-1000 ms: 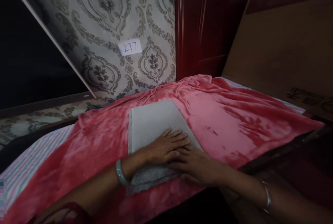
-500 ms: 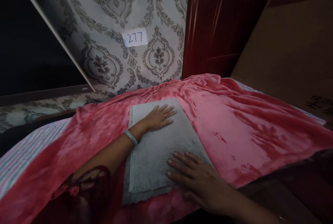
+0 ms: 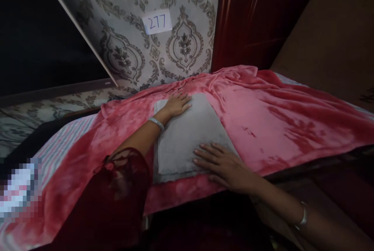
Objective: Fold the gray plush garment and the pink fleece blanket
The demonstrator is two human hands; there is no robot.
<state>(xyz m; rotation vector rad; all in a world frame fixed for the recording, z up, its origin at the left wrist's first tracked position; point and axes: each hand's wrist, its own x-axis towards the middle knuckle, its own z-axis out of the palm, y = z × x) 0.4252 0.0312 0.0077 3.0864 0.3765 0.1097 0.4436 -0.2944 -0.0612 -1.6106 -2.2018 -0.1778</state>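
Observation:
A folded grey cloth (image 3: pixel 181 142), fuzzy like a towel, lies flat on a pink and red plush blanket (image 3: pixel 245 111). My left hand (image 3: pixel 177 104) rests palm down at the cloth's far left end, fingers stretched out and spread. Nearer to me, my right hand (image 3: pixel 219 163) lies flat over the cloth's near right edge, its fingers extended and slightly apart. Neither hand grips anything. Under the left hand, the far corner of the cloth is partly hidden.
Striped bedding (image 3: pixel 66 140) shows at the left beneath the blanket. A dark screen (image 3: pixel 49 41) stands on the left. Behind are patterned wallpaper with a paper label (image 3: pixel 157 21) reading 277 and a dark red door (image 3: pixel 251 17). At right stands a cardboard panel (image 3: pixel 333 29).
The view has shifted, so the scene sits higher and more to the right. My left hand has slid toward the far left edge of the cloth. The right hand stays near the near right edge.

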